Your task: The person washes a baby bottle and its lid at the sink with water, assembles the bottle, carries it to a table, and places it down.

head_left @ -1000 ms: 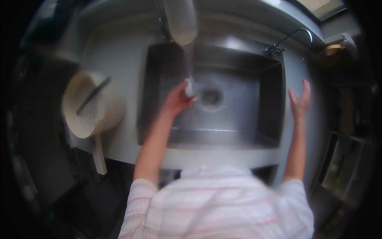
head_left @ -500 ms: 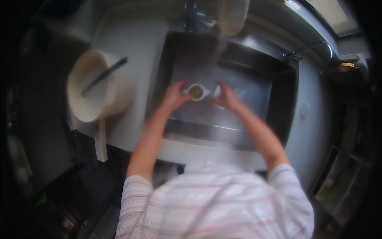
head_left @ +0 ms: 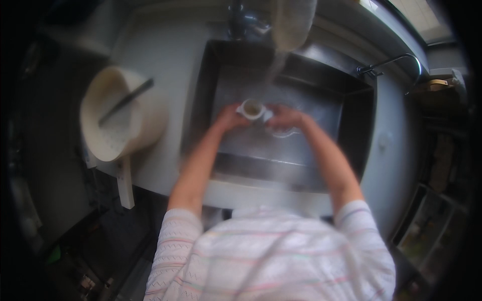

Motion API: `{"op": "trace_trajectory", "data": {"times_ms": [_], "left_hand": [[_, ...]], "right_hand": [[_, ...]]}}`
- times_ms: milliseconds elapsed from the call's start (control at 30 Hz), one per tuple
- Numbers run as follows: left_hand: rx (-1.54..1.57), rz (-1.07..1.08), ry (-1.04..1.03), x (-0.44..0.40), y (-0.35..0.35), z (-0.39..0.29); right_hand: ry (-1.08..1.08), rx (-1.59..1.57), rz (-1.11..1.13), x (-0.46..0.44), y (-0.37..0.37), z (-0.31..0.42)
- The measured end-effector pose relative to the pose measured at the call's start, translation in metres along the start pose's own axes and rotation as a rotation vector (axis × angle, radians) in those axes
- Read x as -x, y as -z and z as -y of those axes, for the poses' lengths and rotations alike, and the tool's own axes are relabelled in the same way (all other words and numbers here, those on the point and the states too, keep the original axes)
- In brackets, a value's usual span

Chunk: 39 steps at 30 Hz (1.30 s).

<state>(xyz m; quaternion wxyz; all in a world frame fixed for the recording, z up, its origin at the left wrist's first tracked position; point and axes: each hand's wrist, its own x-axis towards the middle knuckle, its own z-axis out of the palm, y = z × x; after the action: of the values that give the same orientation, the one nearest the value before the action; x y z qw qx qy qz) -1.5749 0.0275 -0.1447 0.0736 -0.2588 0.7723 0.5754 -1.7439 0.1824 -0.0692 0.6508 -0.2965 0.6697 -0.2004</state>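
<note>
white cup [head_left: 252, 109]: in front of the person, over the floor of the sink [head_left: 311, 158], between the two hands; its round mouth faces the camera and the inside looks brownish. blur hides what is in it.
left hand [head_left: 233, 118]: at the left side of the white cup, fingers clamped on its edge.
right hand [head_left: 285, 118]: at the right side of the white cup, fingers closed on a small white piece [head_left: 268, 116]; whether that piece is part of the cup or separate, i cannot tell.
sink floor: grey metal, with a pale curved line just beside the right hand, partly hidden by it.
stream: a blurred pale stream [head_left: 276, 66] runs down from a pale, rounded hanging thing [head_left: 292, 25] at the top, beyond the hands.
fixture: a dark, shiny fixture [head_left: 243, 21] stands behind the sink, left of the hanging thing.
tap: a thin curved metal tap [head_left: 409, 55] at the far right corner of the sink, its spout arching away to the right.
bucket: a large cream bucket [head_left: 150, 118] left of the sink, its open mouth turned towards the camera; a dark flat utensil [head_left: 125, 102] leans across it.
bar: a pale bar [head_left: 125, 184] sticks out below the bucket, past the edge of the desk [head_left: 158, 57].
sleeves: short, pale and striped, both forearms bare and reaching over the near rim.
</note>
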Motion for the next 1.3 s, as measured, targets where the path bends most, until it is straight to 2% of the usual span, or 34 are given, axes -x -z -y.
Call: {"op": "trace_trajectory", "data": {"times_ms": [100,200,300,400,500,667,800,900,967,1067,1167,1300], "left_hand": [[-0.008,0.025,0.126,-0.008,0.004,-0.008],[0.144,-0.002,0.094,-0.005,0.011,-0.025],[-0.003,-0.1,0.0,-0.002,0.009,-0.038],[0.132,-0.05,-0.095,0.004,0.008,-0.05],[0.38,0.008,-0.034,0.009,0.008,-0.059],[0.63,0.01,-0.071,0.013,0.011,-0.068],[0.707,0.026,0.047,0.02,0.013,-0.077],[0.687,0.008,-0.061,0.021,0.012,-0.08],[0.717,0.019,-0.043,0.023,0.013,-0.083],[0.7,0.022,-0.059,0.017,0.013,-0.072],[0.672,0.02,-0.063,0.018,0.016,-0.067],[0.684,0.003,-0.091,0.024,0.019,-0.073]], "right_hand": [[0.063,-0.122,-0.056,-0.001,0.002,0.0],[0.092,-0.154,-0.073,0.013,0.009,0.013],[0.123,-0.162,-0.088,0.024,0.014,0.02],[0.153,-0.197,-0.087,0.034,0.016,0.023],[0.161,-0.226,-0.061,0.044,0.018,0.027],[0.195,-0.323,-0.052,0.059,0.017,0.043],[0.217,-0.291,-0.044,0.059,0.022,0.044],[0.207,-0.235,-0.03,0.061,0.027,0.044],[0.209,-0.211,-0.033,0.064,0.029,0.046],[0.185,-0.029,-0.064,0.07,0.039,0.052],[0.338,0.266,-0.261,0.068,0.056,0.06],[0.349,0.08,-0.369,0.072,0.085,0.091]]}}
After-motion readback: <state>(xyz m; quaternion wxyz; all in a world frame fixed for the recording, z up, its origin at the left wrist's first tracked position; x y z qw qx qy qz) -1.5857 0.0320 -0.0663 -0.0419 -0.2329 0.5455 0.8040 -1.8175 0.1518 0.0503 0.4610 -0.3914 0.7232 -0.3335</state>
